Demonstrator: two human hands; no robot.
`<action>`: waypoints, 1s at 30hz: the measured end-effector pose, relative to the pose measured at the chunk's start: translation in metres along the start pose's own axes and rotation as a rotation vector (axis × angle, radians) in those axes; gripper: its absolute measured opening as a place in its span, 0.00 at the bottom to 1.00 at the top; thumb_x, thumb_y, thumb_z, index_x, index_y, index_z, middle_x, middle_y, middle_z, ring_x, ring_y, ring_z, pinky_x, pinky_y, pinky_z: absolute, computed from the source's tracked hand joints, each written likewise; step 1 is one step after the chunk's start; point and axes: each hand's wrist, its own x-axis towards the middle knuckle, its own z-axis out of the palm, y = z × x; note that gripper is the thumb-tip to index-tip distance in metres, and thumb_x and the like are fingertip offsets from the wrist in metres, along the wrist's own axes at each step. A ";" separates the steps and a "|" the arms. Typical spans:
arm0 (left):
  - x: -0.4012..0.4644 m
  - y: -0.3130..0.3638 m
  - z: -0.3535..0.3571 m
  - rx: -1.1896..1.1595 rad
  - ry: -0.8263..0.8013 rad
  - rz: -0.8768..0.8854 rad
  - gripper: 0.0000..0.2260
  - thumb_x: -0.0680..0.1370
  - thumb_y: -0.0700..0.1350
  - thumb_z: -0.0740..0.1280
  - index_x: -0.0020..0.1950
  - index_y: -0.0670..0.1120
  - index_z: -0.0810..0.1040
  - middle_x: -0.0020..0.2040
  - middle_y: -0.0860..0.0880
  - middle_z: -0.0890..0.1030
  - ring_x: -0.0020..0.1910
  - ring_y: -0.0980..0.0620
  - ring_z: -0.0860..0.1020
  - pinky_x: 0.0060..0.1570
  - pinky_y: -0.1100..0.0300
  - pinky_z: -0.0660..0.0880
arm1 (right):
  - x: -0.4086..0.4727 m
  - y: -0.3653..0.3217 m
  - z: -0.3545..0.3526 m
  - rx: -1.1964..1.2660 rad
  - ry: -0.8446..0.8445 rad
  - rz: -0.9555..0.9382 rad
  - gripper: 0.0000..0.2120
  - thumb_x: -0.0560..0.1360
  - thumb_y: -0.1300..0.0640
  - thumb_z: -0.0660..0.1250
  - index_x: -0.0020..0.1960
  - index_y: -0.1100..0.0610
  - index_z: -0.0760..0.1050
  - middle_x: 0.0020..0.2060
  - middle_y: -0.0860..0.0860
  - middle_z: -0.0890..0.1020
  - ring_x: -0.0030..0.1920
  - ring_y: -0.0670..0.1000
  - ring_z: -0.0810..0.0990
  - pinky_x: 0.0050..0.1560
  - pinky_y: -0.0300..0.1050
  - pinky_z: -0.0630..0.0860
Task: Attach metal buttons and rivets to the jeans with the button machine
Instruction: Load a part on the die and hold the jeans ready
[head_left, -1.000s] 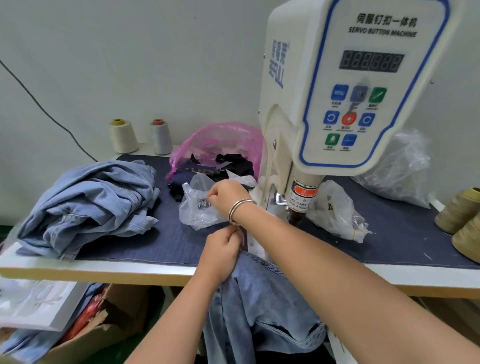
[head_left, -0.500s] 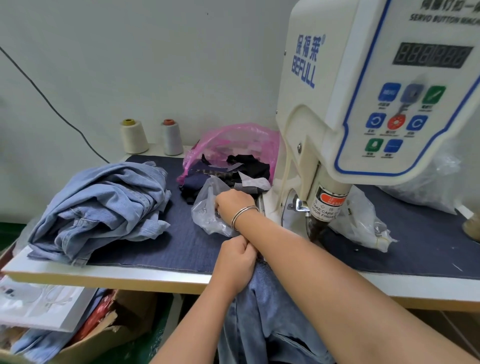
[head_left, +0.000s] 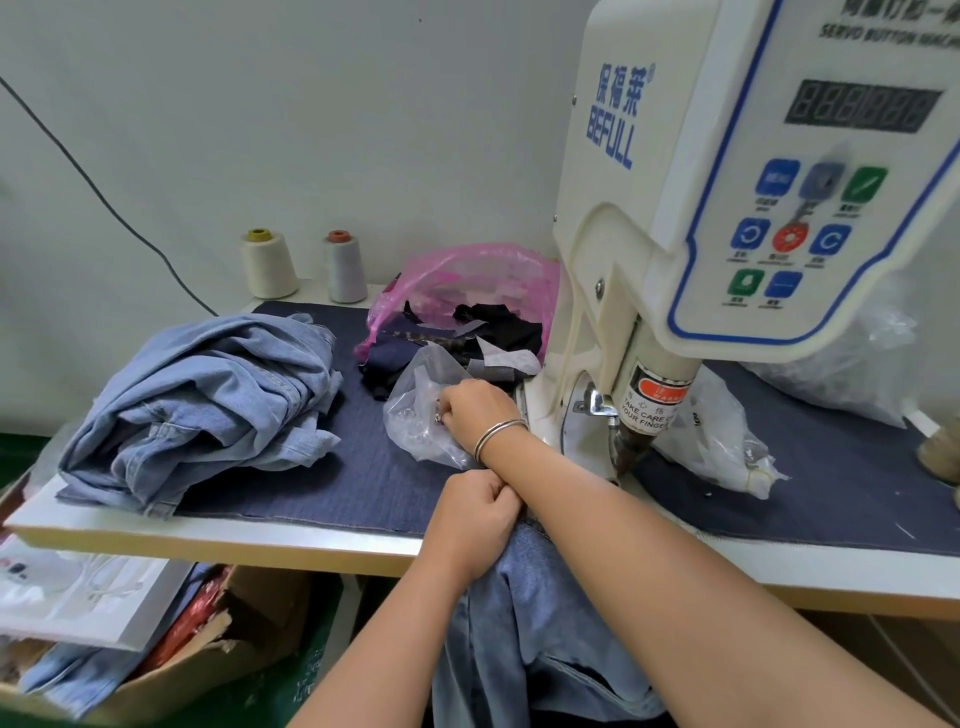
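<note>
Two hands cross: the left hand (head_left: 480, 512) grips jeans (head_left: 540, 639) hanging off the bench's (head_left: 260, 535) near edge; the right hand (head_left: 472, 410) reaches into a clear bag (head_left: 421, 415), fingers hidden.

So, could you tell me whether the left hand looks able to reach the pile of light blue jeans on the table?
Probably yes, once freed: the left hand grips the jeans at the table edge, and only bare dark cloth lies between it and the pile of light blue jeans.
</note>
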 end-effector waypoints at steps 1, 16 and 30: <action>0.000 0.000 0.000 0.012 0.005 -0.001 0.20 0.75 0.39 0.63 0.25 0.48 0.60 0.21 0.55 0.62 0.25 0.57 0.59 0.31 0.56 0.57 | 0.000 0.000 0.000 -0.002 -0.001 -0.009 0.13 0.80 0.58 0.58 0.59 0.56 0.78 0.56 0.57 0.78 0.56 0.58 0.77 0.51 0.48 0.73; 0.000 0.001 0.001 0.098 -0.020 0.001 0.15 0.67 0.49 0.58 0.24 0.48 0.56 0.20 0.53 0.60 0.24 0.55 0.57 0.30 0.56 0.55 | 0.002 0.004 0.006 -0.060 0.004 -0.139 0.12 0.79 0.56 0.59 0.57 0.51 0.80 0.54 0.56 0.77 0.55 0.58 0.77 0.45 0.45 0.65; 0.000 0.002 0.001 0.125 -0.031 0.005 0.14 0.67 0.49 0.58 0.25 0.47 0.58 0.24 0.53 0.60 0.26 0.55 0.57 0.32 0.55 0.56 | 0.000 0.003 0.005 -0.012 0.065 -0.133 0.11 0.79 0.55 0.59 0.52 0.53 0.81 0.51 0.54 0.78 0.52 0.58 0.78 0.42 0.43 0.63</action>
